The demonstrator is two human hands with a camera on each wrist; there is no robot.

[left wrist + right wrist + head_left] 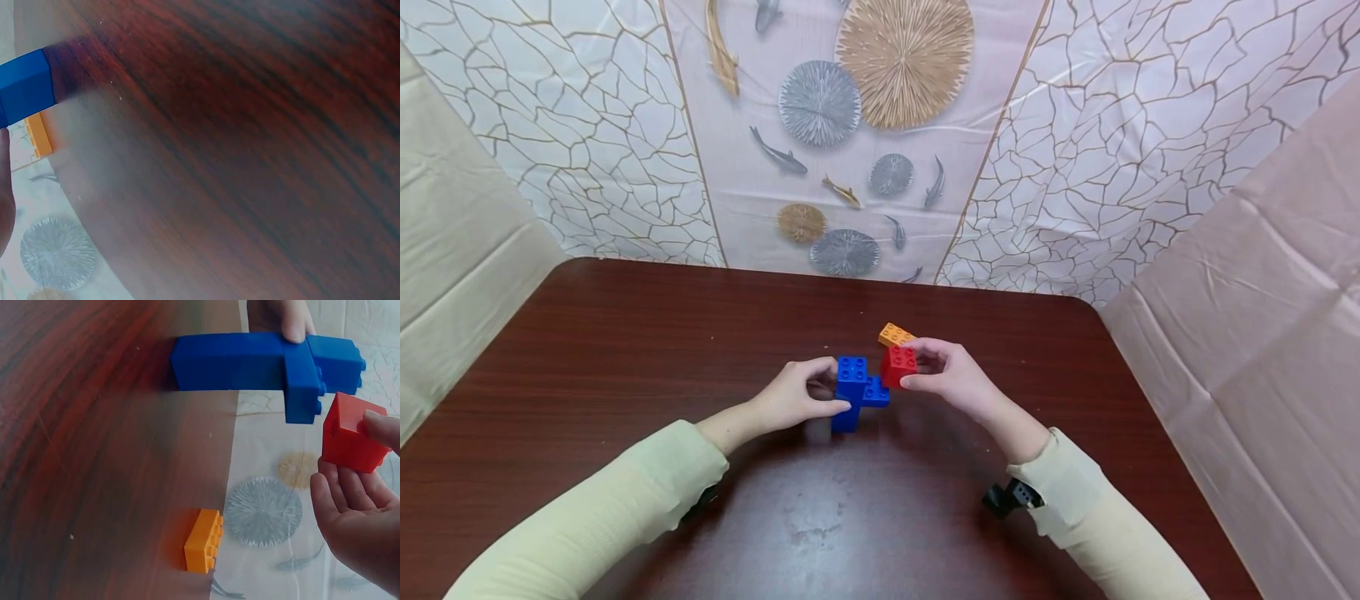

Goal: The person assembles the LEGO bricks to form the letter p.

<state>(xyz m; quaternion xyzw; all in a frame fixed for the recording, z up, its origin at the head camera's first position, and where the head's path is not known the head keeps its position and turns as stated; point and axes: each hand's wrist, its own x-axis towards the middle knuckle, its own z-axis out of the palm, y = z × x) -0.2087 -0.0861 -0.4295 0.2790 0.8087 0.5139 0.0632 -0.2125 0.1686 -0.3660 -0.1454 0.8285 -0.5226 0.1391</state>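
My left hand (786, 398) grips a tower of blue building bricks (847, 408), its thumb on the near side. The tower stands upright on the table, and a studded blue brick (875, 392) juts from its right side below the top. Between thumb and fingers my right hand (955, 377) pinches a red brick (898, 367), close to that jutting part. In the right wrist view the red brick (353, 434) is apart from the studs, with a small gap. The left wrist view catches only the blue tower's lower part (28, 87) and a finger (5, 194).
An orange brick (895, 334) with studs up lies on the dark wooden table (625, 358), just beyond the right hand. A patterned cloth backdrop (820, 200) hangs behind the table's far edge, with plain cloth (1247, 317) along the right side.
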